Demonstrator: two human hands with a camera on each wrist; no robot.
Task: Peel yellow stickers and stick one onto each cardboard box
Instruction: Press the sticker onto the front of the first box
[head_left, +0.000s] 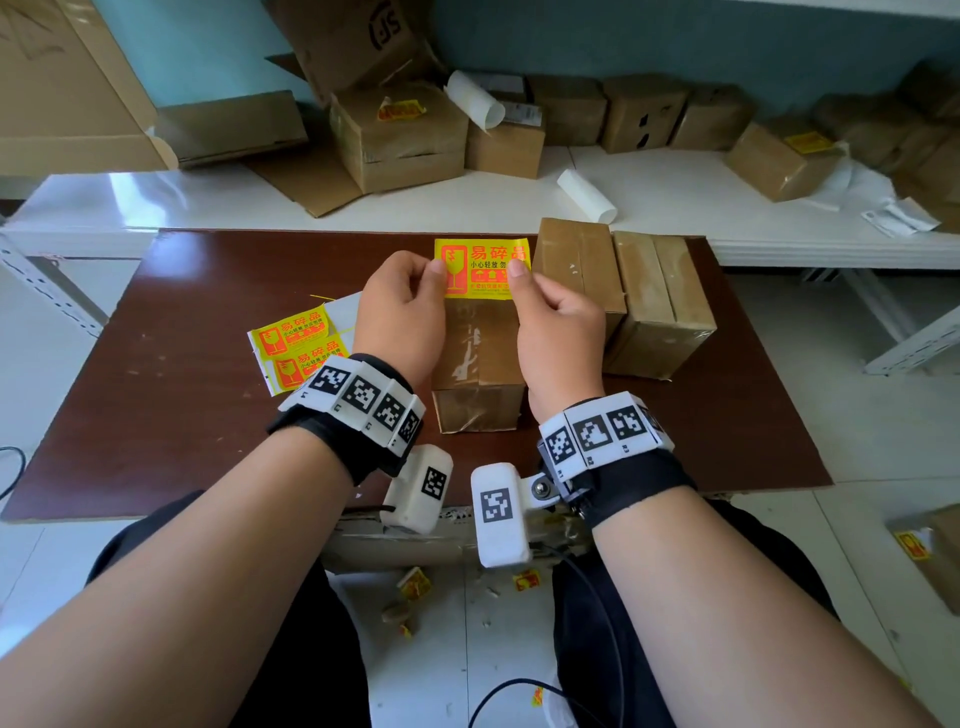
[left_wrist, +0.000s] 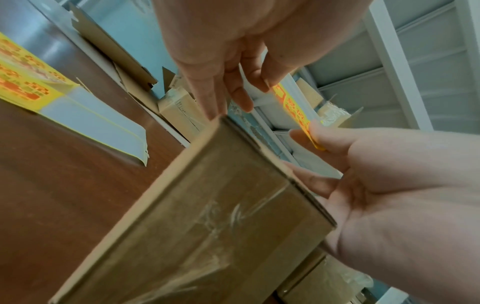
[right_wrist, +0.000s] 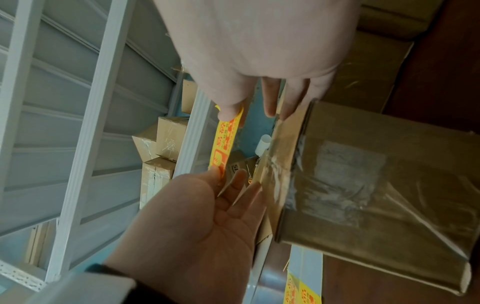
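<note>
Yellow with orange-red print, the sticker (head_left: 482, 269) I hold is a rectangle with a broken-glass symbol on its left part and large Chinese characters on top. It is flat and stretched between my two hands, above the far end of the cardboard box (head_left: 477, 358), which stands in the middle of the dark brown table (head_left: 171, 374). The box is brown, with clear tape on its top (the tape is wrinkled and shines a little).

My left hand (head_left: 400, 306) pinches the left edge of the sticker between thumb and forefinger; the other fingers are curled below, near the box's left side. My right hand (head_left: 558, 322) pinches the right edge in the same way. In the wrist views I cannot tell if the sticker already touches the box.

Two more cardboard boxes (head_left: 623, 291) stand side by side at the far right part of the table, just beside my right hand. The sticker sheet (head_left: 298, 345) lies toward the left edge.
</note>
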